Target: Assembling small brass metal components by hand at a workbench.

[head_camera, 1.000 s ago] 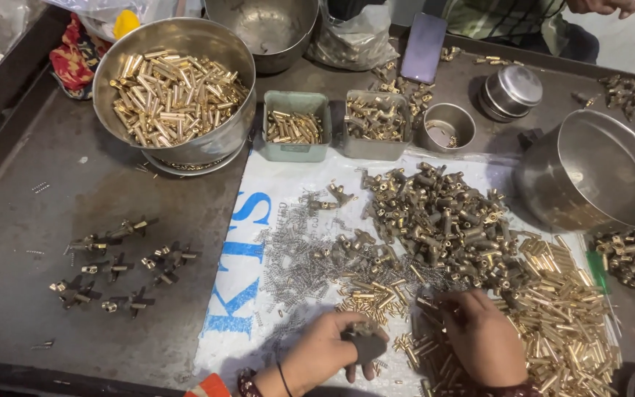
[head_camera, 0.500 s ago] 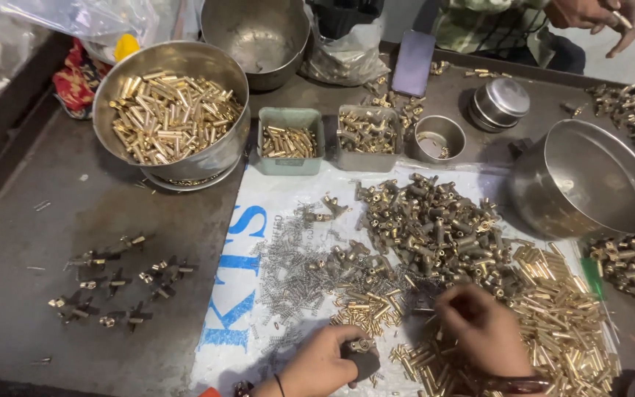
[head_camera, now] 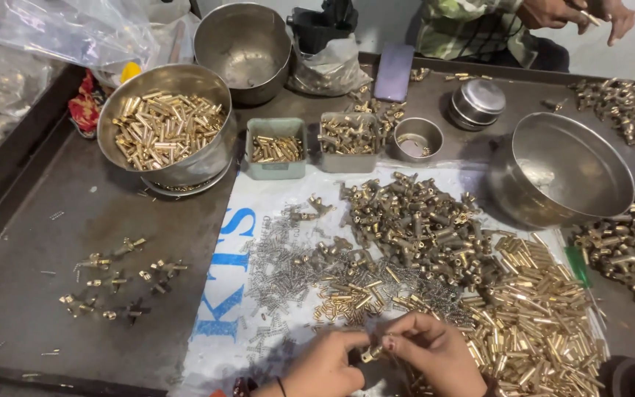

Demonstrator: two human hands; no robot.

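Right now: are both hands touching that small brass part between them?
Touching. The head view shows the left hand and right hand meeting fingertip to fingertip, pinching the small brass part from both sides, no gap visible, above the white sheet.

three large steel bowls [head_camera: 248,44]; two small square trays [head_camera: 276,147]; one small round cup [head_camera: 417,138]; one lidded tin [head_camera: 481,103]

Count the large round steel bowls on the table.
3: one full of brass parts at left, an empty one behind it, a tilted empty one at right. Smaller tins excluded.
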